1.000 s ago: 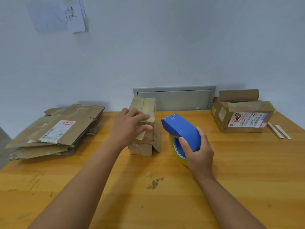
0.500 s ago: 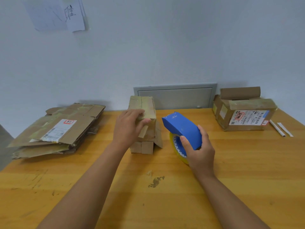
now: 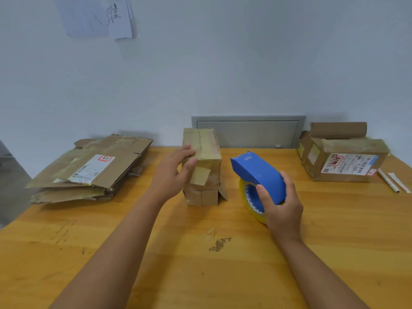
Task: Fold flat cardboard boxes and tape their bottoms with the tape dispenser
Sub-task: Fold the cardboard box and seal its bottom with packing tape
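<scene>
While the left hand [image 3: 176,172] rests against the near left side of the small cardboard box [image 3: 201,161], fingers fairly straight and thumb laid on the front face, the right hand [image 3: 282,208] curls round the blue tape dispenser [image 3: 256,175], thumb on its near side and fingers over its back. The box stands upright near the middle of the wooden table [image 3: 223,264], its taped end on top and its open flaps splayed against the tabletop. The dispenser sits just to the right of the box, apart from it, with its yellow roll of tape [image 3: 249,198] at the table surface. A stack of flattened boxes [image 3: 89,168] lies well off to the left. A folded box with a shipping label [image 3: 343,161] stands at the far right, with two thin white sticks [image 3: 392,182] just beside it. Behind the small box, a grey panel [image 3: 247,132] is set in the wall, and sheets of paper [image 3: 95,16] hang higher up.
</scene>
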Action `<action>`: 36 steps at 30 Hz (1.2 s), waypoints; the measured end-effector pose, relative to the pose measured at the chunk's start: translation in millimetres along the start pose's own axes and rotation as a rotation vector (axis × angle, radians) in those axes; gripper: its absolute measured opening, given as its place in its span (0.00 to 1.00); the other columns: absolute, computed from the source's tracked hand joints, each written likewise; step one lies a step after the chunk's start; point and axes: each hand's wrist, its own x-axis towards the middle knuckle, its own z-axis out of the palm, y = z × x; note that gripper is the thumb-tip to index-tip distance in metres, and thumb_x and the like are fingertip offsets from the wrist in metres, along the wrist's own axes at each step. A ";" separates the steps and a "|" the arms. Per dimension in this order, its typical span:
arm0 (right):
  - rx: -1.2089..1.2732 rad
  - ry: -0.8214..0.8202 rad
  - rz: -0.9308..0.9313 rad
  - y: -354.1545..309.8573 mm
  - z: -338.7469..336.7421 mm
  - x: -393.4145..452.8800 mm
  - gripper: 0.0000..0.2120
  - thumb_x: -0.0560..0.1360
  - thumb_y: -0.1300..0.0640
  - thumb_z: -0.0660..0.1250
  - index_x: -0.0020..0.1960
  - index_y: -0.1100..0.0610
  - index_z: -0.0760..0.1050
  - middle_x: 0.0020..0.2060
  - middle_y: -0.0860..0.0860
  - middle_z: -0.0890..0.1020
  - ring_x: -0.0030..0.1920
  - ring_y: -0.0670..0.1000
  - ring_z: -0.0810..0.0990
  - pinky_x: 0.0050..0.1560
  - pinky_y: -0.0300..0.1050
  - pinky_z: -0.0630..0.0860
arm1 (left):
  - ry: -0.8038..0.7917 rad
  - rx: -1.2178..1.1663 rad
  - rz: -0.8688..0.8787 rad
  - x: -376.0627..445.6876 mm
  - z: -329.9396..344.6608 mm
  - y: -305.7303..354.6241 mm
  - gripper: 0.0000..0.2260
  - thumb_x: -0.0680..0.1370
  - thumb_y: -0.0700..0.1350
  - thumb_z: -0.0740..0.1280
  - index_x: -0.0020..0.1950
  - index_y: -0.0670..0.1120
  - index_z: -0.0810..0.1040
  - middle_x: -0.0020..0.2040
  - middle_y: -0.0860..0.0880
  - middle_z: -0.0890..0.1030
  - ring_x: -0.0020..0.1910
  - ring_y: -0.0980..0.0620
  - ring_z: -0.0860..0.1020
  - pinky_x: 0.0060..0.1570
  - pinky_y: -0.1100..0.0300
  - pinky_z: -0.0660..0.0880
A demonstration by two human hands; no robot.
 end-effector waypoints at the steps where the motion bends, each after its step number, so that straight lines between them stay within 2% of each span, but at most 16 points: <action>1: 0.001 0.001 0.002 0.4 -0.2 0.1 0.41 0.70 0.30 0.64 0.75 0.54 0.66 0.64 0.41 0.71 0.61 0.35 0.68 0.55 0.28 0.65 | 0.007 -0.023 0.012 0.0 -2.5 -0.7 0.16 0.82 0.50 0.64 0.68 0.49 0.77 0.70 0.52 0.74 0.67 0.58 0.70 0.67 0.52 0.71; 4: 0.005 -0.004 0.001 0.8 -0.7 0.1 0.41 0.70 0.30 0.64 0.75 0.53 0.66 0.64 0.41 0.71 0.61 0.37 0.69 0.55 0.33 0.68 | -0.001 -0.030 0.012 2.4 -12.1 -0.5 0.15 0.81 0.46 0.65 0.68 0.48 0.78 0.69 0.53 0.76 0.66 0.61 0.70 0.67 0.53 0.72; 6: 0.005 -0.005 -0.003 0.9 -0.9 -0.5 0.41 0.70 0.30 0.64 0.75 0.54 0.66 0.65 0.42 0.72 0.62 0.39 0.70 0.58 0.38 0.70 | -0.152 -0.041 0.007 4.2 -20.9 -2.4 0.17 0.82 0.49 0.63 0.71 0.51 0.74 0.72 0.57 0.71 0.69 0.62 0.66 0.69 0.57 0.68; 8: 0.003 0.000 -0.004 0.9 -1.5 -0.8 0.42 0.70 0.31 0.64 0.75 0.55 0.66 0.66 0.46 0.73 0.63 0.41 0.70 0.59 0.41 0.71 | -0.262 -0.047 0.017 5.9 -28.8 -6.7 0.18 0.83 0.46 0.61 0.73 0.53 0.71 0.72 0.62 0.67 0.70 0.66 0.62 0.68 0.63 0.63; 10: 0.003 -0.002 0.001 0.2 -2.0 -1.0 0.41 0.70 0.31 0.64 0.75 0.55 0.66 0.67 0.48 0.74 0.63 0.43 0.71 0.59 0.41 0.71 | -0.245 -0.053 0.029 6.8 -32.9 -9.1 0.18 0.83 0.42 0.62 0.72 0.52 0.72 0.70 0.62 0.68 0.68 0.67 0.63 0.65 0.68 0.64; 14: 0.018 -0.009 0.007 -1.5 -2.8 -1.1 0.41 0.70 0.30 0.64 0.75 0.54 0.66 0.67 0.48 0.74 0.63 0.46 0.73 0.59 0.43 0.73 | -0.126 -0.142 0.003 7.4 -27.0 -7.8 0.16 0.80 0.42 0.67 0.68 0.49 0.77 0.65 0.60 0.74 0.66 0.63 0.71 0.65 0.60 0.71; 18: 0.040 -0.014 0.009 -2.6 -3.2 -1.3 0.42 0.69 0.31 0.64 0.75 0.54 0.67 0.64 0.43 0.73 0.62 0.43 0.72 0.55 0.30 0.69 | -0.086 -0.189 0.039 5.4 -18.5 -9.9 0.15 0.78 0.46 0.70 0.63 0.57 0.78 0.61 0.67 0.75 0.62 0.71 0.71 0.61 0.67 0.71; 20: 0.045 -0.017 0.010 -2.2 -3.2 -1.4 0.41 0.69 0.31 0.64 0.75 0.54 0.67 0.64 0.42 0.73 0.62 0.43 0.73 0.55 0.30 0.69 | -0.072 -0.175 0.059 5.3 -16.4 -10.2 0.15 0.76 0.46 0.72 0.61 0.59 0.78 0.59 0.69 0.75 0.61 0.72 0.72 0.62 0.67 0.70; 23: 0.046 -0.015 0.018 -1.0 -3.5 -1.8 0.42 0.69 0.30 0.64 0.75 0.53 0.66 0.65 0.44 0.73 0.64 0.45 0.73 0.59 0.40 0.73 | -0.033 -0.105 0.086 7.4 -18.0 -10.3 0.15 0.75 0.48 0.73 0.61 0.54 0.82 0.58 0.68 0.77 0.60 0.69 0.73 0.64 0.60 0.72; 26: 0.046 -0.009 0.028 -0.7 -3.3 -1.7 0.42 0.69 0.30 0.65 0.75 0.54 0.66 0.67 0.47 0.74 0.66 0.48 0.74 0.62 0.47 0.74 | -0.096 -0.031 0.093 12.0 -25.5 -8.7 0.16 0.75 0.53 0.72 0.63 0.52 0.81 0.61 0.63 0.78 0.62 0.62 0.75 0.65 0.53 0.73; 28: 0.048 -0.010 0.026 -1.1 -2.4 -1.6 0.42 0.69 0.30 0.65 0.75 0.54 0.67 0.67 0.46 0.74 0.65 0.48 0.74 0.61 0.46 0.74 | -0.157 0.085 0.095 15.2 -26.1 -2.8 0.20 0.76 0.61 0.68 0.63 0.52 0.80 0.61 0.61 0.77 0.60 0.59 0.74 0.61 0.54 0.74; 30: 0.052 -0.013 0.028 -1.6 -2.0 -1.1 0.42 0.69 0.30 0.65 0.75 0.54 0.67 0.67 0.46 0.73 0.65 0.47 0.73 0.61 0.45 0.74 | -0.167 0.219 0.071 17.3 -19.7 7.6 0.25 0.73 0.69 0.64 0.60 0.53 0.76 0.60 0.60 0.74 0.58 0.57 0.70 0.53 0.59 0.70; 33: 0.056 -0.015 0.031 -1.1 -2.8 -1.6 0.42 0.69 0.30 0.65 0.75 0.54 0.66 0.66 0.44 0.73 0.65 0.46 0.73 0.61 0.44 0.73 | -0.146 0.363 0.030 20.8 -6.4 23.1 0.18 0.76 0.64 0.64 0.59 0.54 0.73 0.62 0.56 0.75 0.60 0.52 0.66 0.50 0.59 0.64; 34: 0.056 -0.015 0.028 -0.8 -3.4 -1.9 0.42 0.69 0.30 0.65 0.75 0.54 0.66 0.66 0.44 0.73 0.65 0.45 0.72 0.61 0.42 0.73 | -0.154 0.373 0.026 21.6 -4.8 26.2 0.16 0.78 0.61 0.65 0.61 0.55 0.73 0.64 0.54 0.75 0.60 0.51 0.67 0.51 0.58 0.65; 36: 0.064 -0.015 0.027 -0.8 -4.0 -2.2 0.42 0.69 0.30 0.65 0.75 0.53 0.66 0.65 0.42 0.72 0.64 0.41 0.71 0.59 0.37 0.71 | -0.195 0.359 0.034 21.2 -7.2 28.1 0.17 0.81 0.56 0.64 0.69 0.58 0.71 0.68 0.53 0.74 0.63 0.49 0.67 0.56 0.56 0.68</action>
